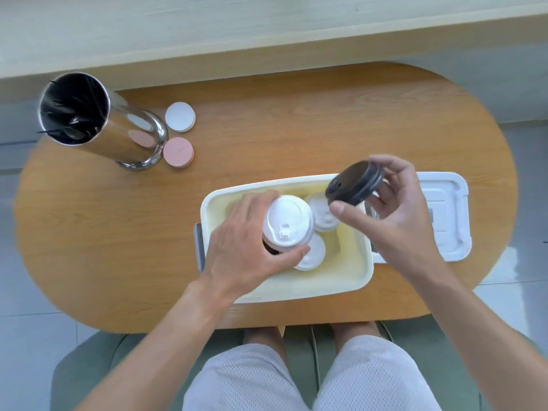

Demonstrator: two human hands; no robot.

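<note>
- Clutching a white-lidded cup over the cream bin, the left grip wraps its side.
- Right grip pinches a dark grey lid, centre-right.

Both forearms reach forward from the lower corners, bare and converging toward the middle. The left hand lies back-up, wrist straight, fingers and thumb curled round a white-lidded cup, thumb tip on its near side. The right hand, seemingly held a little higher, turns its palm leftward and pinches a dark lid between thumb and fingers, the fingertips partly hidden behind it
</note>
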